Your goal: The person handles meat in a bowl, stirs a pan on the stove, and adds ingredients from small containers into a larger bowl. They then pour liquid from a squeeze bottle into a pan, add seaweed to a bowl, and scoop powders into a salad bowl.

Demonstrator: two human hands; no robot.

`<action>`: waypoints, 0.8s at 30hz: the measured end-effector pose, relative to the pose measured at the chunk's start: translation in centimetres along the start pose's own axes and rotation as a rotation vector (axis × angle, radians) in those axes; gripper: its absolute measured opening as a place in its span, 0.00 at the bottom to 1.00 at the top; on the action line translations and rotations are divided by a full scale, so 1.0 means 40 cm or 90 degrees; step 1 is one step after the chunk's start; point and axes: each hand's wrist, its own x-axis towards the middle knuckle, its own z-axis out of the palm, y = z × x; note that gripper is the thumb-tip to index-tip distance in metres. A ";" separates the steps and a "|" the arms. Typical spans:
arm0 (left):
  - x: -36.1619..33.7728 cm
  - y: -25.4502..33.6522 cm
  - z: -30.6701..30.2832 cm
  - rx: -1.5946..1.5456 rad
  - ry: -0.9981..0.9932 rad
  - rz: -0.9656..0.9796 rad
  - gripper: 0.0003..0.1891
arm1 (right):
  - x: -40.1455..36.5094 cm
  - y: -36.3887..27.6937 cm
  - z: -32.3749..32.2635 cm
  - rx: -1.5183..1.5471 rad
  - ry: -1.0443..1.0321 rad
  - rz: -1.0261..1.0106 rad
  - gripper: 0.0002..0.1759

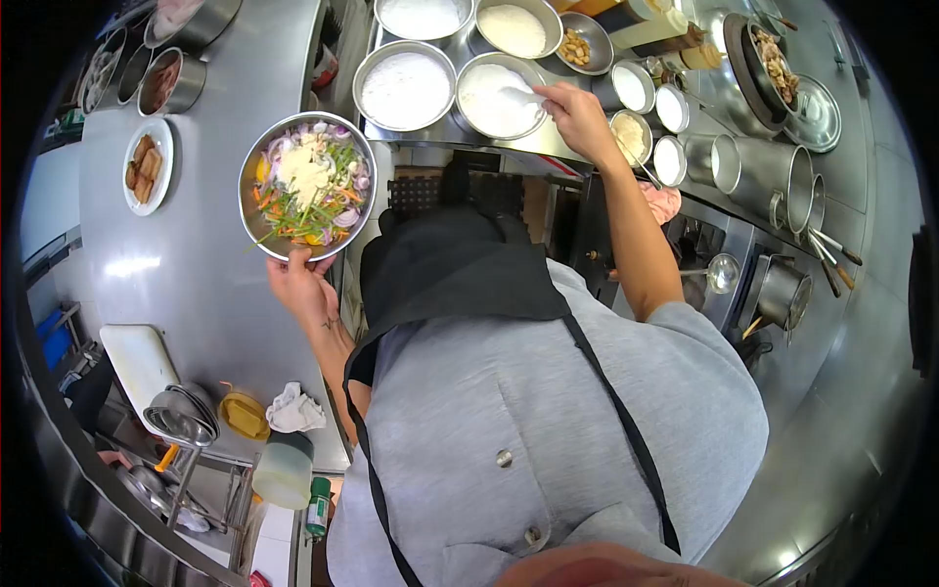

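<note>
My left hand [303, 286] grips the near rim of a steel mixing bowl [245, 203], held at the edge of the steel counter. Inside are sliced vegetables [337, 201], with purple onion rings, green strips and orange pieces. A mound of pale yellow powder [305, 168] lies on top of them. My right hand [577, 112] is closed around the handle of a pale spoon [520, 96]. The spoon's head rests in white powder in a round metal pan [497, 119]. Another pan of white powder [404, 90] stands just left of it.
A white plate of browned food pieces [147, 168] and a cutting board [135, 357] lie on the left counter. Stacked steel bowls [184, 415] stand near its front. Sauce bottles [675, 44], large pots [768, 176] and a wok [773, 64] line the right side.
</note>
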 end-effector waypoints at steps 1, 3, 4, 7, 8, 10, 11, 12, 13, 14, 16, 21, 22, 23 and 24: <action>0.001 0.001 -0.001 0.003 -0.012 -0.002 0.16 | -0.001 -0.017 -0.007 -0.001 0.000 0.001 0.14; 0.014 -0.005 -0.020 0.023 -0.026 -0.012 0.16 | 0.014 -0.061 -0.009 0.017 0.077 -0.031 0.15; 0.020 -0.002 -0.030 0.046 -0.039 -0.022 0.16 | 0.032 -0.077 -0.002 0.020 0.113 -0.077 0.16; 0.015 0.014 -0.024 0.042 -0.025 -0.025 0.15 | 0.113 -0.152 0.044 0.119 0.128 -0.115 0.18; 0.003 0.023 -0.006 0.021 -0.001 -0.016 0.13 | 0.150 -0.155 0.079 0.093 0.112 -0.164 0.18; 0.008 0.014 -0.010 0.031 0.005 -0.022 0.12 | 0.223 -0.142 0.181 -0.007 0.081 -0.213 0.15; 0.009 0.013 -0.015 0.039 0.003 -0.027 0.12 | 0.241 -0.141 0.227 -0.079 0.057 -0.222 0.13; 0.005 0.019 -0.016 0.038 0.006 -0.022 0.12 | 0.246 -0.155 0.257 -0.024 0.007 -0.192 0.12; 0.001 0.025 -0.009 0.047 0.014 -0.026 0.11 | 0.254 -0.160 0.287 0.030 -0.045 -0.161 0.10; -0.001 0.029 -0.002 0.055 0.023 -0.032 0.11 | 0.253 -0.152 0.321 0.097 0.017 -0.169 0.14; -0.003 0.033 0.005 0.050 0.023 -0.029 0.11 | 0.268 -0.175 0.299 0.210 -0.070 -0.010 0.16; -0.007 0.036 0.011 0.026 0.008 -0.028 0.10 | 0.298 -0.158 0.269 0.608 -0.298 0.309 0.15; -0.005 0.035 0.010 0.031 -0.001 -0.032 0.10 | 0.297 -0.155 0.268 0.602 -0.300 0.308 0.15; -0.004 0.033 0.007 0.035 -0.010 -0.036 0.09 | 0.294 -0.152 0.270 0.652 -0.297 0.321 0.14; -0.001 0.030 0.004 0.029 -0.006 -0.037 0.09 | 0.291 -0.155 0.269 0.704 -0.295 0.335 0.14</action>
